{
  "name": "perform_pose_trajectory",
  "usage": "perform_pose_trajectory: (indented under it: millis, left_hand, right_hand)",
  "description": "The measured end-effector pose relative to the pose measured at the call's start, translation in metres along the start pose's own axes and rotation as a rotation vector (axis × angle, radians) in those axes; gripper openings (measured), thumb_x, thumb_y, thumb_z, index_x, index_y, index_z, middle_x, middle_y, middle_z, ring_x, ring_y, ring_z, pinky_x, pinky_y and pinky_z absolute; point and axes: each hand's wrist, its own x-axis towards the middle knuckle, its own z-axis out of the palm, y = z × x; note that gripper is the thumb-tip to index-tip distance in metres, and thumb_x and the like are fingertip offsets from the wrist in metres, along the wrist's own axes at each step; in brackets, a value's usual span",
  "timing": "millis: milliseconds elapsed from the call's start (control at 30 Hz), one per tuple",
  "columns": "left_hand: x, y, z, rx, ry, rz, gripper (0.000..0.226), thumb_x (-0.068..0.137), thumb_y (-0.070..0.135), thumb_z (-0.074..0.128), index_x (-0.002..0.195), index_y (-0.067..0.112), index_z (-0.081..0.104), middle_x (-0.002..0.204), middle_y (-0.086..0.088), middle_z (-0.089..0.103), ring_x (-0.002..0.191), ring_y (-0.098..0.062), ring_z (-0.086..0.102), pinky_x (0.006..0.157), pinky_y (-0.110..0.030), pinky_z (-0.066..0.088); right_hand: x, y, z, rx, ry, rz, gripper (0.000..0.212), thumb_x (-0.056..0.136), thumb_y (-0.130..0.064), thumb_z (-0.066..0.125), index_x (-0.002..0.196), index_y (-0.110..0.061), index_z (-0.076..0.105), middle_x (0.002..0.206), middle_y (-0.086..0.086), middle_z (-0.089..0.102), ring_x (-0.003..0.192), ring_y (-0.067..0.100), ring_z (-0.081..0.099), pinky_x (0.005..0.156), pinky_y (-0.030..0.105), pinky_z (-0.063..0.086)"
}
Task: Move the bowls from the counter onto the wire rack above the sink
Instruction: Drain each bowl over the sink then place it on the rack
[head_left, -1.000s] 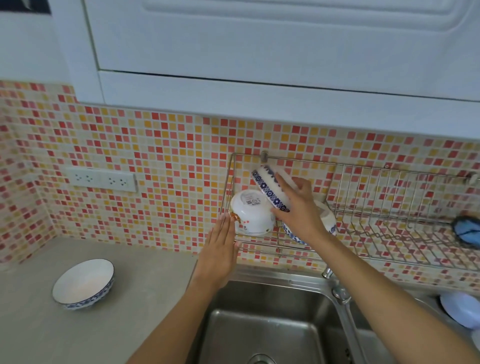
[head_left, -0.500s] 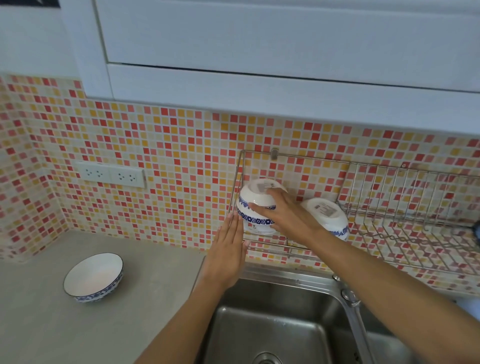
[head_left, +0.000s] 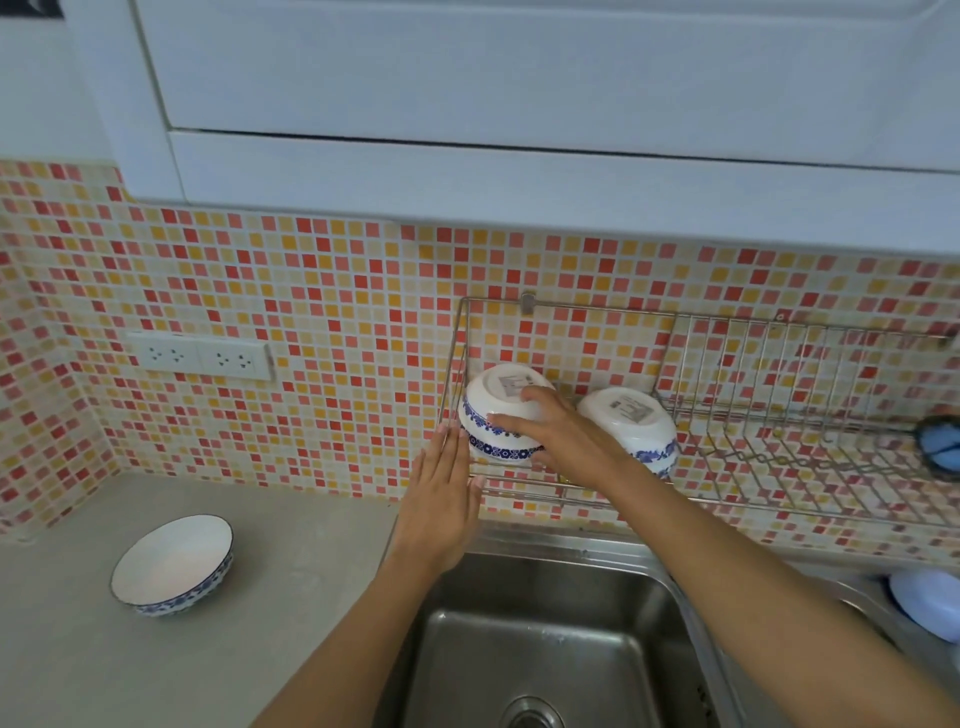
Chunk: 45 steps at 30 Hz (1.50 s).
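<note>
White china with a blue band fills the right hand (head_left: 563, 439), whose spread fingers clasp an upturned bowl (head_left: 498, 415) at the left end of the wire rack (head_left: 753, 415). At its 8 o'clock the left hand (head_left: 441, 499) stands flat, fingers pressed together, tips just beside the rack's edge. A second upturned bowl (head_left: 636, 423) sits at 3 o'clock, near the first. One bowl upright (head_left: 174, 564) rests on the matte grey counter (head_left: 291, 571) at 8 o'clock. Below lies a steel sink (head_left: 545, 639).
</note>
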Motion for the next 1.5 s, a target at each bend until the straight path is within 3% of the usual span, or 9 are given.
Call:
perform_pose_trajectory:
  millis: [100, 167, 267, 367, 600, 933, 1100, 1267, 1500]
  left_hand:
    - [0.000, 0.006, -0.005, 0.085, -0.002, -0.050, 0.061, 0.096, 0.051, 0.004, 0.148, 0.021, -0.009, 0.153, 0.006, -0.018, 0.138, -0.011, -0.027, 0.108, -0.039, -0.028]
    - [0.007, 0.011, -0.007, 0.097, 0.031, -0.047, 0.063, 0.096, 0.054, 0.006, 0.149, 0.022, -0.005, 0.154, 0.005, -0.015, 0.139, -0.013, -0.025, 0.107, -0.040, -0.030]
    - [0.028, 0.021, -0.012, 0.027, 0.030, 0.001, 0.064, 0.097, 0.053, 0.021, 0.150, 0.022, 0.001, 0.158, 0.001, -0.006, 0.144, -0.017, -0.012, 0.116, -0.040, -0.009]
    - [0.052, 0.035, -0.017, -0.133, -0.066, -0.064, 0.076, 0.094, 0.051, 0.039, 0.150, 0.021, -0.003, 0.159, -0.004, -0.008, 0.146, -0.023, 0.001, 0.115, -0.045, 0.026]
    - [0.071, 0.048, -0.010, -0.245, -0.103, -0.144, 0.092, 0.089, 0.051, 0.051, 0.149, 0.016, -0.010, 0.158, -0.012, -0.011, 0.145, -0.033, -0.002, 0.112, -0.048, 0.024]
    - [0.071, 0.052, -0.006, -0.231, -0.078, -0.154, 0.082, 0.094, 0.042, 0.045, 0.148, 0.021, -0.013, 0.158, -0.007, -0.014, 0.146, -0.027, 0.003, 0.109, -0.048, 0.031]
    - [0.063, 0.062, -0.013, -0.344, 0.068, -0.091, 0.082, 0.093, 0.039, 0.048, 0.149, 0.020, -0.009, 0.159, 0.000, -0.011, 0.146, -0.019, -0.004, 0.111, -0.043, 0.030]
    - [0.034, 0.057, -0.044, -0.328, 0.235, 0.022, 0.070, 0.096, 0.046, 0.039, 0.148, 0.030, -0.005, 0.159, 0.008, -0.006, 0.145, -0.010, -0.001, 0.107, -0.026, 0.013]
    - [-0.023, -0.079, -0.083, -0.253, 0.361, -0.273, 0.062, 0.098, 0.037, 0.042, 0.149, 0.023, 0.009, 0.158, 0.001, 0.013, 0.145, -0.014, 0.012, 0.115, -0.031, 0.016]
  right_hand:
    - [-0.013, 0.002, -0.012, 0.086, 0.079, 0.079, 0.075, 0.087, -0.027, 0.070, 0.149, -0.039, 0.030, 0.157, 0.001, 0.022, 0.141, 0.022, 0.027, 0.113, 0.039, 0.035]
    - [-0.028, 0.012, -0.019, 0.131, 0.263, 0.239, 0.070, 0.087, -0.038, 0.068, 0.148, -0.038, 0.032, 0.152, 0.003, 0.031, 0.138, 0.025, 0.033, 0.111, 0.044, 0.037]
    - [-0.053, 0.034, -0.018, 0.203, 0.431, 0.537, 0.072, 0.083, -0.045, 0.069, 0.145, -0.033, 0.035, 0.150, 0.008, 0.033, 0.135, 0.031, 0.037, 0.105, 0.049, 0.043]
    - [-0.072, 0.048, -0.012, 0.258, 0.389, 0.702, 0.090, 0.074, -0.056, 0.073, 0.148, -0.029, 0.029, 0.150, 0.013, 0.031, 0.133, 0.036, 0.041, 0.101, 0.050, 0.047]
    - [-0.072, 0.047, -0.013, 0.250, 0.360, 0.768, 0.091, 0.071, -0.058, 0.074, 0.144, -0.020, 0.034, 0.133, 0.017, 0.047, 0.122, 0.034, 0.050, 0.091, 0.045, 0.051]
    - [-0.075, 0.053, -0.009, 0.239, 0.344, 0.753, 0.082, 0.072, -0.052, 0.075, 0.139, -0.018, 0.042, 0.137, 0.014, 0.047, 0.120, 0.031, 0.052, 0.096, 0.041, 0.048]
    - [-0.085, 0.041, -0.014, 0.101, 0.392, 0.735, 0.082, 0.079, -0.050, 0.068, 0.147, -0.024, 0.030, 0.156, 0.014, 0.024, 0.136, 0.036, 0.039, 0.095, 0.049, 0.051]
    - [-0.085, 0.000, 0.007, 0.083, 0.569, 0.397, 0.069, 0.080, -0.038, 0.071, 0.141, -0.019, 0.043, 0.153, 0.018, 0.033, 0.138, 0.037, 0.034, 0.106, 0.057, 0.041]
    - [-0.014, -0.144, 0.041, 0.388, 0.541, 0.029, 0.050, 0.084, -0.030, 0.063, 0.131, -0.013, 0.054, 0.137, 0.012, 0.049, 0.128, 0.025, 0.044, 0.104, 0.034, 0.038]
